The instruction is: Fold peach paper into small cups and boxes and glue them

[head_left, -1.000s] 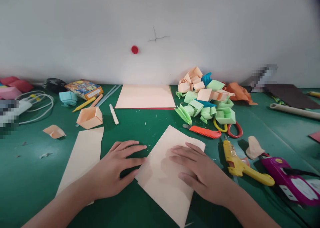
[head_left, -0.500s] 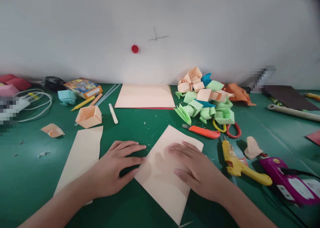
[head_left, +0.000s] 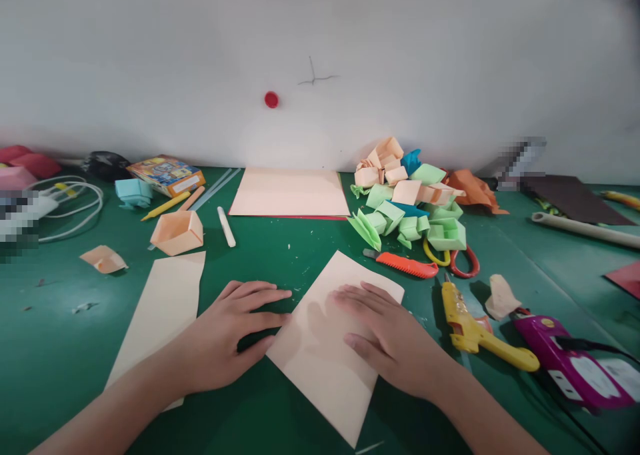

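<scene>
Pressing the paper (head_left: 325, 368) flat, seemingly: right hand (head_left: 390, 335) spread on it, left hand (head_left: 227, 335) at its left edge, grips slack, empty; next needs even pressure.

Watching remotely through the head camera, I can't read a single word, brand or number for certain. I do see busy printing on the colourful box (head_left: 167, 175) at the back left, but its lettering is too small and blurred for me, and the white panels (head_left: 597, 376) on the purple device (head_left: 554, 355) look just as unreadable. On the wall (head_left: 425, 55) I make out only a thin, dark, three-armed mark (head_left: 313, 79).
</scene>
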### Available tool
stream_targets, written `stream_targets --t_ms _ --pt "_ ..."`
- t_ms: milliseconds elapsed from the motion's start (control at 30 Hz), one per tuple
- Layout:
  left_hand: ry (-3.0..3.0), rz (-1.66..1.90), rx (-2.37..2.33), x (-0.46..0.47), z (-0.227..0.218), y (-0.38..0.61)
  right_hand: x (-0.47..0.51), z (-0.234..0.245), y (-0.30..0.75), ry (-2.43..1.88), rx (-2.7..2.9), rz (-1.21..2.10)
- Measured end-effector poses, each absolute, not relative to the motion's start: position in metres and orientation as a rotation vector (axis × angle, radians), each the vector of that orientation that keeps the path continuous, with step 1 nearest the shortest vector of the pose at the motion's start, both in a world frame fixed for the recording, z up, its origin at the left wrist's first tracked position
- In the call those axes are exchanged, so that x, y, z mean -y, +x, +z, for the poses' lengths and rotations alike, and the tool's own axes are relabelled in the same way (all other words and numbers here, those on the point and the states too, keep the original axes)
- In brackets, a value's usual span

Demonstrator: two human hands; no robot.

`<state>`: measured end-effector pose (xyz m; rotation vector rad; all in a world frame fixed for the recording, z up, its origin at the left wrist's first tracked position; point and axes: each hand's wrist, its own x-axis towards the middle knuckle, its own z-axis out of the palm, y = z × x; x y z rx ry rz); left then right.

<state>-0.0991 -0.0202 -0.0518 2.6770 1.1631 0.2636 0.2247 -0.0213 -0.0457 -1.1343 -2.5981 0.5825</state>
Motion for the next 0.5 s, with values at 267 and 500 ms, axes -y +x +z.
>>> stream_targets --t_ms 267,500 --pt "2.661 0.291 -1.162 0.0190 -0.0520 -0.1000 0.0204 -0.0436 0.2233 -1.131 2.608 0.577" --pt "2.668 0.272 -1.145 0.0174 -0.0529 -0.1010 0.0206 -0.0455 0.2249 -1.138 2.600 0.589"
